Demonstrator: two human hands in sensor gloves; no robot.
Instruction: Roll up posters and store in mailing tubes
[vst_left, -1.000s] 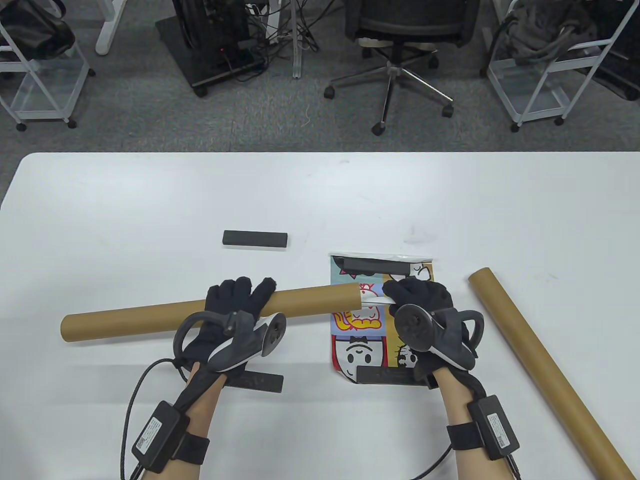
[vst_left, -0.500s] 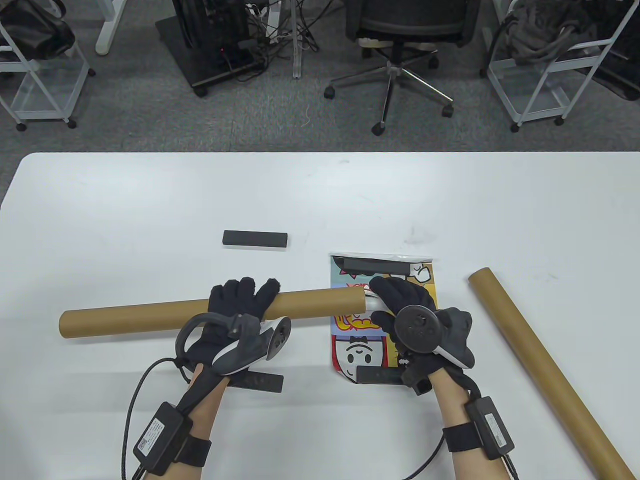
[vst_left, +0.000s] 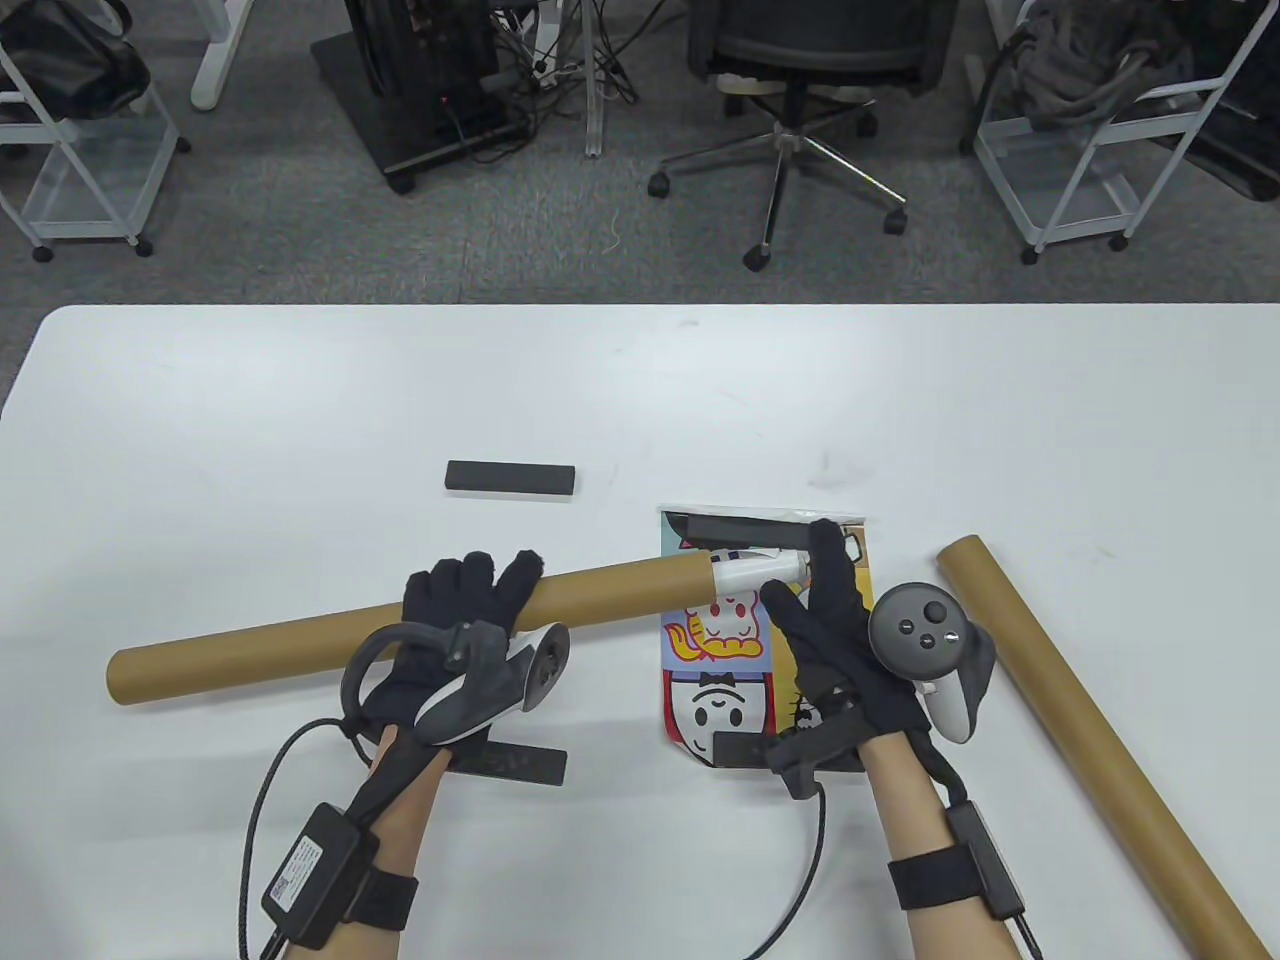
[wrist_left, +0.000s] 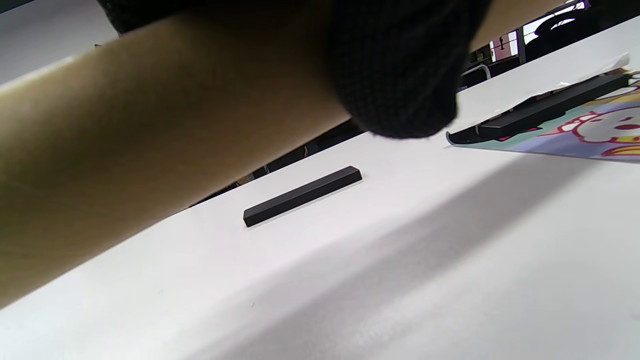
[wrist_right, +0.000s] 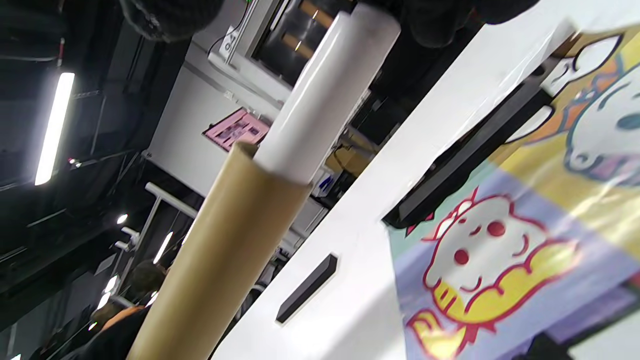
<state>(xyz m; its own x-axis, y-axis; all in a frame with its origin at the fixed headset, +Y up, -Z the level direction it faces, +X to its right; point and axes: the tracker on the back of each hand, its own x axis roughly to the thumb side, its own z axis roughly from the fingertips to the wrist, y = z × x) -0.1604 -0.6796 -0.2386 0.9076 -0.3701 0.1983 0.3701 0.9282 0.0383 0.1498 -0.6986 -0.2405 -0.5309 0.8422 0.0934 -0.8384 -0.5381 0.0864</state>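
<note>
While sliding in: the rolled poster (vst_left: 757, 569) shows more white past the mailing tube's (vst_left: 400, 628) right mouth than half a second ago, and that mouth has tipped up.
Right hand (vst_left: 835, 625): has turned palm-in, fingers straight against the roll's end, gripping nothing.
Left hand (vst_left: 455, 625): grip curled round the tube at mid-length, held above the table (vst_left: 250, 420).
Meaning: likely a push home comes next.
Beside the tube: flat poster (vst_left: 730, 670) under black bars (vst_left: 745, 528); a spare tube (vst_left: 1085, 730) farther right.
</note>
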